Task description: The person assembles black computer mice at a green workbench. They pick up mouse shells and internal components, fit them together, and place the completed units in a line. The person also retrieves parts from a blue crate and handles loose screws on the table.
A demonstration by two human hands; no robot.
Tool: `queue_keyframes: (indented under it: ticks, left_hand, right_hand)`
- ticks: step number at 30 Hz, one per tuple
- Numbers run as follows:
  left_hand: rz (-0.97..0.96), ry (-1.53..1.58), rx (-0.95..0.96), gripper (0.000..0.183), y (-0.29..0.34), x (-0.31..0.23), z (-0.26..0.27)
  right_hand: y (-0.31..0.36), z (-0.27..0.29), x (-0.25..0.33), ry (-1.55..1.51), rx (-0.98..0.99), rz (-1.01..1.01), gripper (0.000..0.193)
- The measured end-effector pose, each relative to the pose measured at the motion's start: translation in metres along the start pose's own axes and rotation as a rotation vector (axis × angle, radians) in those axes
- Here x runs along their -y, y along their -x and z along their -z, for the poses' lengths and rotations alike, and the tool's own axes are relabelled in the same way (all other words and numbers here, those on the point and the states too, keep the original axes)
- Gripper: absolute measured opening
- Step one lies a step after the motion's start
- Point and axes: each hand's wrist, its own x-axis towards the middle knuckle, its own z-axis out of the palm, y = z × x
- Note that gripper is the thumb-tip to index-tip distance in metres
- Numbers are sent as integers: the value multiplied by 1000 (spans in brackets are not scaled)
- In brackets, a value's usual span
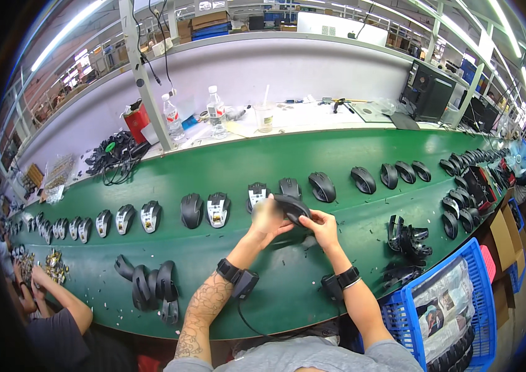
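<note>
A black computer mouse is held above the green bench, tilted, between both my hands. My left hand grips its left end; part of that hand is blurred. At the other end, the fingers and thumb of my right hand pinch its edge. Just beyond my hands, a mouse with its white inside showing stands in a row with a black mouse and another black mouse. To the left are a closed black mouse and an open one.
Curved black shells lie front left, and a heap of black parts front right. A blue basket stands at the right edge. Bottles and a cup line the back shelf. A co-worker's arm reaches in at left.
</note>
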Motion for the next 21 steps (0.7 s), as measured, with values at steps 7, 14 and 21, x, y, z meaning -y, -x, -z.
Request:
queue_keyframes:
  ticks: [7,14,21]
  left_hand:
    - [2,-335,56,64,5,6,-6]
    - [-274,-649,-46,41,-32,39,-30]
    - [-433,-700,-36,37,-46,43,-43]
  right_hand:
    - [-15,37,2,-232,-174,-191,31]
    - [-15,21,-9,-42,-222,49,34]
    - [-12,27,-2,165,-404,237,45]
